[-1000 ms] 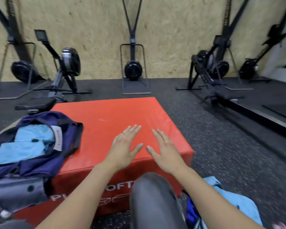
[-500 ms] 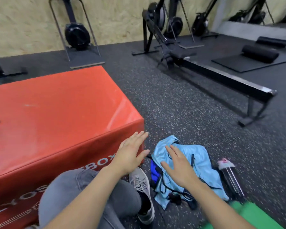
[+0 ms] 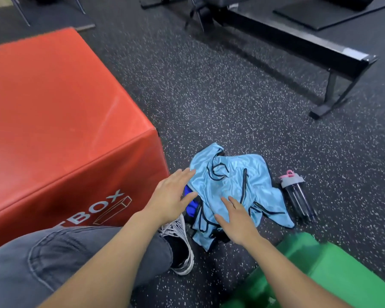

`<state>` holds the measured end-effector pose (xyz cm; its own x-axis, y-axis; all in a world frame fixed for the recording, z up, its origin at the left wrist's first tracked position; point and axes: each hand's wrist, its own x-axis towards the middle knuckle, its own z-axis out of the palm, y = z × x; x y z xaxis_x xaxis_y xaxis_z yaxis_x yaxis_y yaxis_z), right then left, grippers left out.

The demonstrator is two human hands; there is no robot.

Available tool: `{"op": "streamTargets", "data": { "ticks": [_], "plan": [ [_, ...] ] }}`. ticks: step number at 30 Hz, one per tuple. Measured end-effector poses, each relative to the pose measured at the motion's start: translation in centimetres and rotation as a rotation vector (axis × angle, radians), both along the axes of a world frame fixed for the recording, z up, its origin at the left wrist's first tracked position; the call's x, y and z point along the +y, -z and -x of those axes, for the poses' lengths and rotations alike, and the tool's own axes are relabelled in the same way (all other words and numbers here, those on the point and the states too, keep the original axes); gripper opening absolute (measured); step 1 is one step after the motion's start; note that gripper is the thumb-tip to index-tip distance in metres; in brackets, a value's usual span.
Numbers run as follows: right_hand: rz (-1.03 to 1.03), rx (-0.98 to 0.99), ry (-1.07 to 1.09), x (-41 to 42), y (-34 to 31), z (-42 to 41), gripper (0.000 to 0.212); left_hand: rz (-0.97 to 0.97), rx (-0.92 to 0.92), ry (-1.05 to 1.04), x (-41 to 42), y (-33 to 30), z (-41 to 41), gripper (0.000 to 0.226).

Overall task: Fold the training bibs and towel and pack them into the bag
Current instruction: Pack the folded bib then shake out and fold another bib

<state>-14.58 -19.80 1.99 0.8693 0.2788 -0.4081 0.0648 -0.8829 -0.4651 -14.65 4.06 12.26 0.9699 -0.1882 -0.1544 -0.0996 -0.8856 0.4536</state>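
A crumpled pile of light blue training bibs [image 3: 236,181] with black trim lies on the speckled floor to the right of the red box [image 3: 53,112]. A darker blue cloth [image 3: 190,205] peeks out under the pile's left side. My left hand [image 3: 171,194] hovers flat over the pile's left edge, fingers straight. My right hand [image 3: 236,216] is spread above the pile's near part, holding nothing. The bag is out of view.
A dark water bottle [image 3: 297,196] with a pink-and-grey lid lies right of the bibs. A green block [image 3: 333,274] sits at the lower right. My bent knee and grey shoe [image 3: 180,241] are near the pile. A rowing machine rail [image 3: 298,41] crosses the far floor.
My view swung right and down from the red box top to the floor. Both hands left the box and moved down over the bib pile. The bag has dropped out of view.
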Motion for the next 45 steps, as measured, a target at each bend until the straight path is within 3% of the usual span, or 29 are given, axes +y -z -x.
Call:
{"op": "streamTargets", "data": {
  "ticks": [13,21,27,38,41,45],
  "plan": [
    [0.033,0.289,0.285,-2.3,9.4,-4.8,0.061,0.045,0.126,0.032,-2.0,7.2,-5.3,0.065],
    [0.015,0.080,0.344,-2.1,8.5,-5.2,0.048,0.040,0.160,0.028,-2.4,7.6,-5.5,0.064],
    [-0.354,-0.120,0.346,-1.3,-0.3,-5.7,0.039,0.117,0.026,0.056,-4.2,3.5,-5.5,0.066],
    [-1.008,-0.131,0.078,4.6,-24.0,-6.3,0.050,0.420,-0.333,-0.141,-2.6,-10.8,-3.0,0.075],
    [-1.044,-0.163,-0.066,7.0,-30.1,-5.2,0.048,0.531,-0.482,-0.203,-0.9,-16.3,-2.2,0.067],
    [-0.917,-0.409,-0.256,10.0,-38.0,-4.0,0.051,0.561,-0.631,-0.260,2.2,-24.0,-0.3,0.055]
  ]
}}
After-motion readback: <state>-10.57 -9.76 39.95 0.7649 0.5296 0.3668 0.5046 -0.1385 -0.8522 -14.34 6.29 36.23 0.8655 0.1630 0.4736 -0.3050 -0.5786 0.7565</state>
